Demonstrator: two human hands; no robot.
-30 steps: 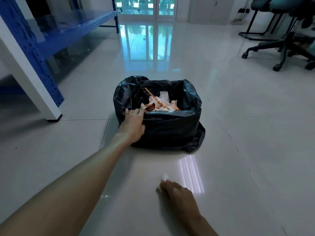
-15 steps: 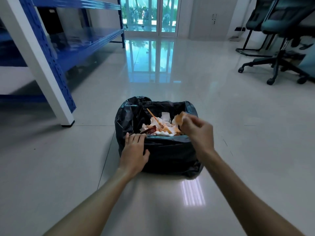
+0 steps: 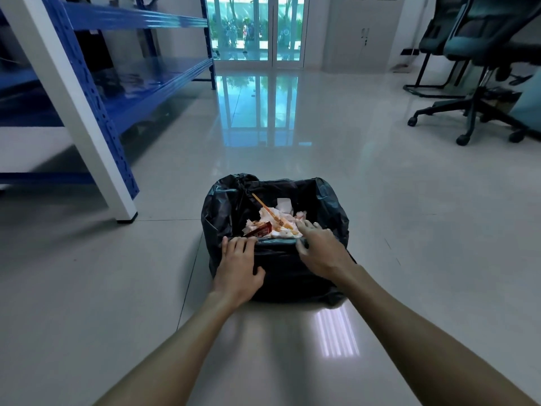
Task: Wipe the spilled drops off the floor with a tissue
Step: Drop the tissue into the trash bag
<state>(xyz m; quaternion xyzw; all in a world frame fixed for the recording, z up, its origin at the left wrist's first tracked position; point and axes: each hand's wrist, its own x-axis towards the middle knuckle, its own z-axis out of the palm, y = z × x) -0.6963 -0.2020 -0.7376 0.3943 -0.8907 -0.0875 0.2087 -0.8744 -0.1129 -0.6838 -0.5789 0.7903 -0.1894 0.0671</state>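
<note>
A small bin lined with a black bag stands on the glossy pale floor in front of me. Crumpled white and orange-stained tissues, a wooden stick and a red wrapper fill it. My left hand grips the bin's near rim at the left, fingers curled over the edge. My right hand hovers over the near rim at the right, fingers spread, nothing in it. No drops show on the floor near the bin.
A blue and white metal shelf rack stands at the left, its white leg near the bin. Office chairs on castors fill the far right. Glass doors are at the back.
My right hand lifted a tissue from the floor, carried it over the bin and let it go inside; it now hovers with nothing in it. My left hand kept hold of the rim.
</note>
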